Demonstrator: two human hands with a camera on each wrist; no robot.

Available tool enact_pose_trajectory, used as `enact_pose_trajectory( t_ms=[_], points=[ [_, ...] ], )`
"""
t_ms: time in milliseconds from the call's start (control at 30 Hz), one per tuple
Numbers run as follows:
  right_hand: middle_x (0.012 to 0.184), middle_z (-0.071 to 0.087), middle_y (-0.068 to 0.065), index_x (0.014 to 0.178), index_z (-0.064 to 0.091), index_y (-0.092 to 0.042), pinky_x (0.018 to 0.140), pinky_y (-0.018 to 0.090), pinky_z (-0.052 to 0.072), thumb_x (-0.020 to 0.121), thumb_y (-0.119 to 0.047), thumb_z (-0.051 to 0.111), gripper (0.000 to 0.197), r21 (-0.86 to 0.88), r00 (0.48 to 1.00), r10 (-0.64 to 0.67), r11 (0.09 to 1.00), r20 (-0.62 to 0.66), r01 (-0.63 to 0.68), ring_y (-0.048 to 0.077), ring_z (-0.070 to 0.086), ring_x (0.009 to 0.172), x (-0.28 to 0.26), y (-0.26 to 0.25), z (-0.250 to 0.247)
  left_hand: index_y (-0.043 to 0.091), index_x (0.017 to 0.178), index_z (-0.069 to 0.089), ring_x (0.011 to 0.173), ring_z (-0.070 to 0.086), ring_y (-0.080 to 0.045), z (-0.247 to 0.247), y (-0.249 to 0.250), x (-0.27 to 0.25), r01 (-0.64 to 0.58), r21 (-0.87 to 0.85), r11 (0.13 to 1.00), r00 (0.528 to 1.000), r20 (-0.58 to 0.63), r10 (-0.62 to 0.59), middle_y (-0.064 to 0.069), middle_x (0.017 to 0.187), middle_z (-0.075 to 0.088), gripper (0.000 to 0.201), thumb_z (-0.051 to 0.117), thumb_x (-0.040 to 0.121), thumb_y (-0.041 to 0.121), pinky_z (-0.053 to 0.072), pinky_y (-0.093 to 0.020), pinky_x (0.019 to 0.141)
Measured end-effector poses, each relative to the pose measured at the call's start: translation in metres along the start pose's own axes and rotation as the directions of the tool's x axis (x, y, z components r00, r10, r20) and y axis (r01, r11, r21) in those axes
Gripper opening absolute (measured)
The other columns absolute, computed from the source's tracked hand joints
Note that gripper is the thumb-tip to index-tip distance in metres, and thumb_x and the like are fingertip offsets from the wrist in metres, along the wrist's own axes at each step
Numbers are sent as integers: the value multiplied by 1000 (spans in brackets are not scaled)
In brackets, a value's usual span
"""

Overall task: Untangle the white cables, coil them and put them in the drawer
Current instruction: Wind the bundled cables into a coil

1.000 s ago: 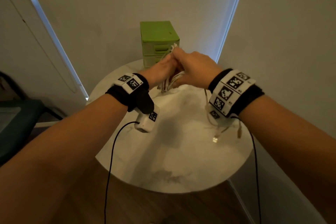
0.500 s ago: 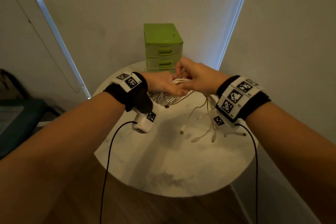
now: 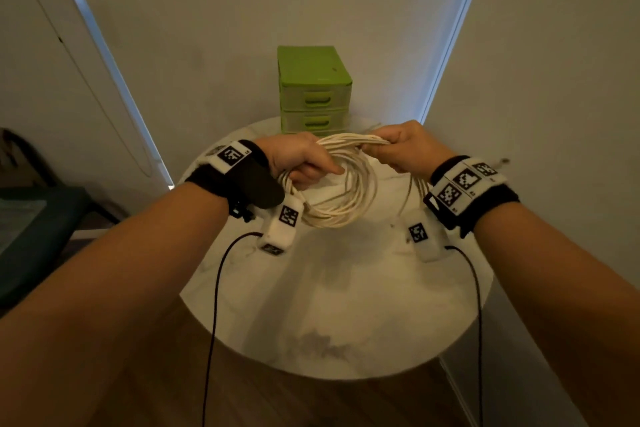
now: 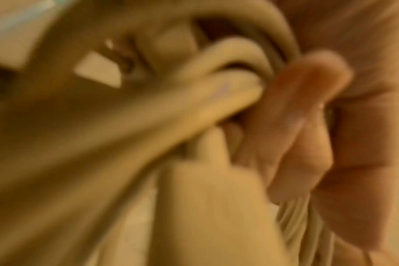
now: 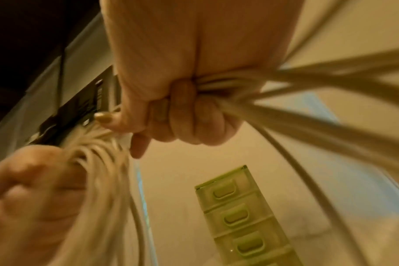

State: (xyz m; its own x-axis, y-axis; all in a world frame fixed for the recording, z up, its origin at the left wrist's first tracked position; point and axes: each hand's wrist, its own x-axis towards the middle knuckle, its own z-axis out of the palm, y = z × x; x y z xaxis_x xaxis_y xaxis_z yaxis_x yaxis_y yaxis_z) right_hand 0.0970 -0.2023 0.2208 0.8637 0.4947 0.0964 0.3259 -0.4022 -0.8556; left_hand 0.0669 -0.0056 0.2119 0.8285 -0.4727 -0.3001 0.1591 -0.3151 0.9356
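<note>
Cables [image 3: 332, 191] hang as one coil above the round table [image 3: 346, 305], its ring facing the person. The left hand [image 3: 301, 159] curls round the coil's left side; the right hand [image 3: 401, 149] fists the top strands, loose tails trailing rightward. The green drawer unit [image 3: 313, 90] stands straight behind, nearly equidistant from both hands.

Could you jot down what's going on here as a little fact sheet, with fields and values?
Setting: round white table against a wall
Left hand: grips the coiled white cables
Right hand: grips the same bundle at its top; loose ends hang below it
Storage: green drawer unit behind the hands, visible drawers closed
Progress: cables looped, not yet stowed
</note>
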Motion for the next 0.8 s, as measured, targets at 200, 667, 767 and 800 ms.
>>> enact_pose_trajectory(
  t_ms=[200, 667, 767, 800],
  points=[
    [41, 43, -8, 76, 75, -18, 38, 15, 18, 85, -21, 59, 19, 498, 999, 34, 867, 5, -32, 2, 27, 34, -2, 19, 3, 17, 63, 28, 26, 20, -4, 7, -2, 2, -175, -244, 954, 982, -118, 150, 10, 31, 26, 28, 53, 74, 9, 17, -15, 40],
    [47, 36, -1, 58, 44, -19, 39, 19, 22, 90, -35, 55, 37, 282, 980, 138, 955, -143, -93, 8, 26, 37, -7, 26, -6, 21, 35, 40, 23, 24, -1, 1, -12, 4, -319, -615, 721, 947, -245, 209, 12, 27, 27, 57, 31, 91, 14, 13, -22, 41],
    [43, 39, -10, 68, 50, -18, 39, 18, 26, 93, -30, 50, 28, 278, 992, 88, 959, -93, -59, 5, 29, 38, -8, 30, -2, 18, 32, 41, 24, 24, -3, -2, -9, 4, -337, -618, 710, 940, -259, 221, 10, 26, 28, 54, 38, 85, 18, 13, -22, 43],
    [41, 39, -12, 68, 50, -18, 40, 18, 26, 93, -29, 49, 28, 243, 992, 91, 968, -83, -69, 5, 29, 37, -9, 30, -3, 18, 32, 42, 24, 25, -3, -4, -9, 2, -337, -611, 716, 941, -255, 225, 9, 26, 28, 53, 39, 85, 19, 12, -23, 44]
  ],
)
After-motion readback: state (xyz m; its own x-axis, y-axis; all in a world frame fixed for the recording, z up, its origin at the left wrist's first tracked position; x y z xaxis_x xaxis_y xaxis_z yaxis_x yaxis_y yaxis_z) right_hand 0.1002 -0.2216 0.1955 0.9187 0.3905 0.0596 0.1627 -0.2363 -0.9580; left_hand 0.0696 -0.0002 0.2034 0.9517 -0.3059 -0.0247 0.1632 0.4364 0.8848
